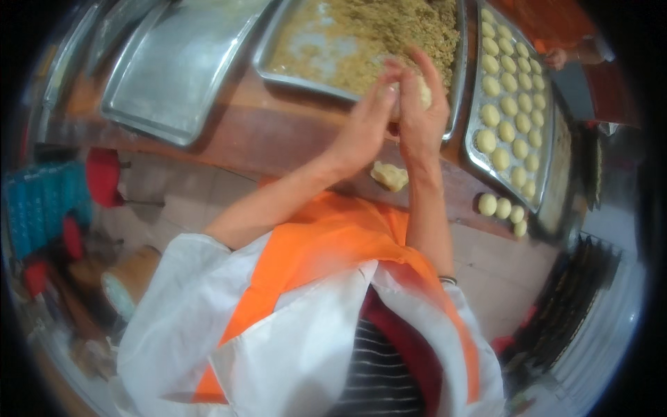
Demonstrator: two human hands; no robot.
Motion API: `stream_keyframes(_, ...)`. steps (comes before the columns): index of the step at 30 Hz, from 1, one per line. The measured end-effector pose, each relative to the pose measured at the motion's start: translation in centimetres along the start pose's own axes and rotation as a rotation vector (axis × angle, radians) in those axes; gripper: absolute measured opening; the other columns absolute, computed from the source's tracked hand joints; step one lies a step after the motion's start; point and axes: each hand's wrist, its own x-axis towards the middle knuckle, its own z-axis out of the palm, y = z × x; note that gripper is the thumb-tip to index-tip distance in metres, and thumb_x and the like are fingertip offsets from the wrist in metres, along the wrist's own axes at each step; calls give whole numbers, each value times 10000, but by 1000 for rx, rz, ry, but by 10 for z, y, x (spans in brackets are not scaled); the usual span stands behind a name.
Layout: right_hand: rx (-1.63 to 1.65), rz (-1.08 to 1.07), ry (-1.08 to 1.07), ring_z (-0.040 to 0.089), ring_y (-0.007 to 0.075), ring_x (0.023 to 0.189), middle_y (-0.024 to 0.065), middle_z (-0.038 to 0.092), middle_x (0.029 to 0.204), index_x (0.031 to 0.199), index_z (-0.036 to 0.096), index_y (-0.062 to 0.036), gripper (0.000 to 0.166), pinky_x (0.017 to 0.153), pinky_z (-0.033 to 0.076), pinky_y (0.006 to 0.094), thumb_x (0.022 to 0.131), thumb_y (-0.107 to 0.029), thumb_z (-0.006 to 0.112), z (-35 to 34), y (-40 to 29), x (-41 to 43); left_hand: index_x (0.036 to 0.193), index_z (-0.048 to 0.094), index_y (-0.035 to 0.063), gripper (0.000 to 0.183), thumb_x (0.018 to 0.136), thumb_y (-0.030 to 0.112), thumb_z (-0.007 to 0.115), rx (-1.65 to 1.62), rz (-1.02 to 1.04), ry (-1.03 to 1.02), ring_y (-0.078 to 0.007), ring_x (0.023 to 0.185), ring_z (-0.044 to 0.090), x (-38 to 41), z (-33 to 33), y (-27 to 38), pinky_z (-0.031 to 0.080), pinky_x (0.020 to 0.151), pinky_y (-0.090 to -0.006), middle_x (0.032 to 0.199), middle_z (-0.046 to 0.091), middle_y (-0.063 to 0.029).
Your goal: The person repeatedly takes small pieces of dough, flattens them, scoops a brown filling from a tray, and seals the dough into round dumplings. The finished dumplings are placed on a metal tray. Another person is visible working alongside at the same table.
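My left hand (369,117) and my right hand (424,117) are pressed together, palms facing, over the near edge of a metal tray (312,86). Between them is a pale lump of dough (425,94), mostly hidden by the fingers. Crumbly yellow-brown filling (427,31) covers much of that tray, heaped thicker at its right side. Below my wrists, a loose, uneven piece of dough (390,176) rests on the table's front edge. To the right stands another metal tray (504,183) with rows of smooth, pale dough balls (508,107).
Several more dough balls (503,208) sit at the table's right front corner. A shiny metal tray (167,78) lies on the wooden table (276,125) at left. Another person's hand (556,58) is beyond the right tray. A red stool (103,177) and blue crate (47,203) stand lower left.
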Motion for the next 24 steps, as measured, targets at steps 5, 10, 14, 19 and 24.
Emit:
stream_keyframes(5, -55, 85, -90, 568, 100, 719, 71, 643, 830, 1044, 611, -38, 284, 512, 468, 226, 882, -242, 497, -3, 3, -2, 1182, 405, -1, 529, 944, 433, 218, 136, -4, -56, -182, 873, 555, 6, -14, 11, 488, 690, -260, 1022, 524, -105)
stream_keyframes(10, 120, 80, 66, 610, 164, 770, 105, 652, 837, 799, 628, 8, 325, 697, 489, 285, 889, -267, 481, -8, 17, 4, 1147, 437, 5, 537, 945, 436, 189, -17, 52, -9, -170, 844, 563, 0, 0, -8, 483, 716, -286, 997, 549, -96)
stream_keyframes(14, 8, -16, 85, 605, 164, 774, 128, 642, 883, 751, 601, 8, 315, 655, 495, 292, 885, -247, 474, 7, 20, -2, 1182, 389, 17, 513, 945, 433, 204, 161, -257, -89, -160, 888, 545, 2, -22, 21, 480, 712, -299, 1071, 515, -98)
stream_keyframes(19, 62, 244, 103, 590, 136, 795, 101, 624, 990, 875, 610, -1, 262, 621, 494, 283, 884, -214, 459, -5, 9, -1, 1051, 476, -8, 525, 941, 436, 218, 40, 186, 95, -144, 757, 550, 0, 3, -15, 474, 604, -266, 932, 555, -86)
stream_keyframes(24, -31, -92, 15, 585, 125, 761, 100, 637, 909, 849, 616, 11, 289, 584, 487, 267, 889, -226, 455, 5, 12, -5, 1136, 417, 6, 487, 943, 418, 241, 5, -239, -66, -127, 850, 508, -1, -17, 14, 448, 677, -249, 1045, 510, -91)
